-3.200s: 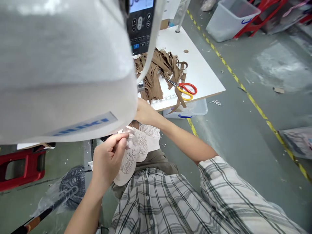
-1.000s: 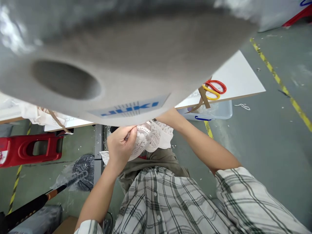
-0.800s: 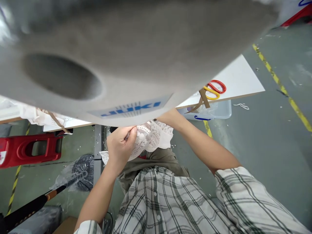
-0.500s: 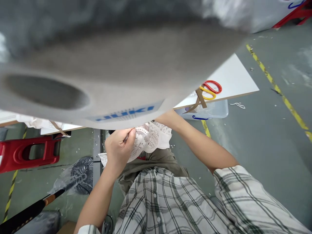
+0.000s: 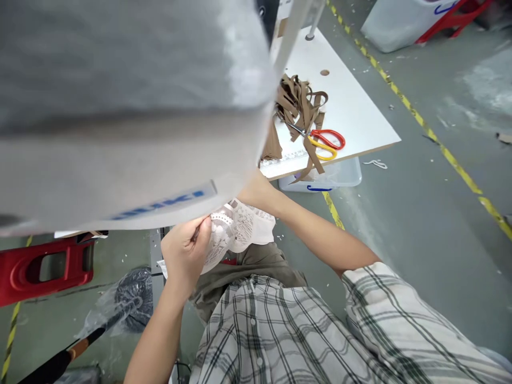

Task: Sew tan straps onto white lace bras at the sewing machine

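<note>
White lace fabric hangs in scalloped folds over my lap, below the front edge of a sewing machine marked JUKI. My left hand is closed, with thumb and fingers pinching the left part of the lace. My right hand reaches under the machine head to the far right end of the lace; its fingers are hidden behind the machine. The machine's head, blurred and close to the camera, covers the needle area.
On the white table to the right lie brown fabric strips and red-and-yellow-handled scissors. Below its edge is a clear plastic bin. A red stool and a plastic-wrapped round base stand at left.
My view has shifted, so the machine head sits further left and more of the right tabletop shows, with brown strips and scissor blades. My left hand keeps its pinch on the lace.
</note>
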`<control>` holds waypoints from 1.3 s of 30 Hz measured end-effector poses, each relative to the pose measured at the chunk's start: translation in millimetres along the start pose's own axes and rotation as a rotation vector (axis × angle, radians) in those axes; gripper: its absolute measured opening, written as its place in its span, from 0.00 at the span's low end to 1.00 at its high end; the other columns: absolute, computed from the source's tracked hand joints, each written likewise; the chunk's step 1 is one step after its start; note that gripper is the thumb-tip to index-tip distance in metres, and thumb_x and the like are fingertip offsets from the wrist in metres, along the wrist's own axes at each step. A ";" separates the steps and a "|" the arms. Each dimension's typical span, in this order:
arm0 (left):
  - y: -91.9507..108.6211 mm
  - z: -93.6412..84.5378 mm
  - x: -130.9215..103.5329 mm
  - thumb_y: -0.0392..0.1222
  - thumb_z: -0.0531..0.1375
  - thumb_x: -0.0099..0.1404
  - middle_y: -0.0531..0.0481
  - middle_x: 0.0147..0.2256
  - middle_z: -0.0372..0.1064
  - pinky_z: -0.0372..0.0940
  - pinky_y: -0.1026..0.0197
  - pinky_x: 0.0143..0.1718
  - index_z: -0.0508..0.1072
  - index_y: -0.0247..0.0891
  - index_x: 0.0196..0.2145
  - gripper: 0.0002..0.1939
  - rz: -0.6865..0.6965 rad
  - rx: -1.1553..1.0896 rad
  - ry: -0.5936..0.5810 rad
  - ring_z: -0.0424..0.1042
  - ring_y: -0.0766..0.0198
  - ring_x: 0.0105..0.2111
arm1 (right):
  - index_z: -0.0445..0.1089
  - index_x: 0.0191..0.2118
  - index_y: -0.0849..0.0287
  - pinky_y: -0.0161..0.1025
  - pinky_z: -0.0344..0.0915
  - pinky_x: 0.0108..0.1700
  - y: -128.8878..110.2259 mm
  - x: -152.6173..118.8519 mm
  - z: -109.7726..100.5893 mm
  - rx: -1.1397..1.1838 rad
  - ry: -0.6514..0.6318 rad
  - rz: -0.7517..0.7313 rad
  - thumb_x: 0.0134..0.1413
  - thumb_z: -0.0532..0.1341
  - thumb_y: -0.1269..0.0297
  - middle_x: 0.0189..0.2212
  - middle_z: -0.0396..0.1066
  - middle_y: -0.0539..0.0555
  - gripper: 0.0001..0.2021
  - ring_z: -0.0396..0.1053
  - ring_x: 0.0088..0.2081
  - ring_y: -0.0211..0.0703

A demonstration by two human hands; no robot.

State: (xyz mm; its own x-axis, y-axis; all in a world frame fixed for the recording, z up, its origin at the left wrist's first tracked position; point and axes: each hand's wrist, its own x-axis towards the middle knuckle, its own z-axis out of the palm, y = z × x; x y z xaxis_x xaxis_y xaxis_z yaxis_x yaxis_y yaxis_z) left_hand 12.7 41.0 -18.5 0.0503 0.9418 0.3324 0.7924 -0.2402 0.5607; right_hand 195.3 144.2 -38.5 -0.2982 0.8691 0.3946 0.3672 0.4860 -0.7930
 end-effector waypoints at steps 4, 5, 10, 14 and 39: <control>2.7 1.7 -1.0 0.39 0.61 0.67 0.52 0.38 0.81 0.68 0.66 0.37 0.82 0.44 0.40 0.09 -0.009 -0.034 0.025 0.78 0.64 0.37 | 0.65 0.33 0.59 0.37 0.59 0.38 2.6 -0.1 -0.7 0.067 0.021 0.016 0.52 0.55 0.71 0.36 0.68 0.53 0.02 0.64 0.38 0.42; 3.5 1.9 -1.1 0.39 0.61 0.67 0.53 0.37 0.81 0.68 0.67 0.37 0.82 0.44 0.40 0.09 -0.014 -0.037 0.027 0.78 0.65 0.36 | 0.64 0.33 0.59 0.37 0.59 0.38 3.1 -0.4 -0.7 0.070 0.022 0.010 0.51 0.55 0.71 0.37 0.68 0.54 0.03 0.64 0.38 0.42; 6.4 2.3 -1.0 0.39 0.61 0.67 0.53 0.36 0.81 0.67 0.66 0.35 0.82 0.44 0.40 0.09 -0.020 -0.019 0.043 0.77 0.66 0.33 | 0.64 0.33 0.59 0.37 0.58 0.40 6.3 -1.9 1.2 0.079 0.024 0.004 0.50 0.56 0.72 0.38 0.68 0.53 0.03 0.64 0.39 0.42; 6.4 2.4 -1.3 0.40 0.61 0.67 0.52 0.35 0.80 0.67 0.65 0.34 0.82 0.43 0.40 0.09 -0.021 -0.014 0.056 0.76 0.65 0.32 | 0.63 0.33 0.59 0.37 0.57 0.41 5.9 -1.5 2.4 0.079 0.027 0.015 0.50 0.56 0.72 0.38 0.67 0.53 0.03 0.64 0.39 0.42; 4.6 4.8 -2.2 0.41 0.61 0.67 0.48 0.40 0.80 0.70 0.62 0.42 0.82 0.41 0.41 0.10 -0.083 -0.085 0.081 0.78 0.61 0.40 | 0.71 0.33 0.63 0.36 0.56 0.40 -7.1 -1.2 -6.5 0.094 -0.043 0.160 0.54 0.64 0.71 0.38 0.67 0.52 0.01 0.62 0.35 0.36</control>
State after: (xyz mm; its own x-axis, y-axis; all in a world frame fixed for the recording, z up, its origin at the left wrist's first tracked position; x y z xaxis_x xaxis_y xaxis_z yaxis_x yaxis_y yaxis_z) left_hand 19.2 38.9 -20.2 -0.0657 0.9379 0.3406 0.7371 -0.1845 0.6501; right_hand 198.8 140.2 -30.3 -0.2809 0.9289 0.2413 0.3297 0.3295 -0.8847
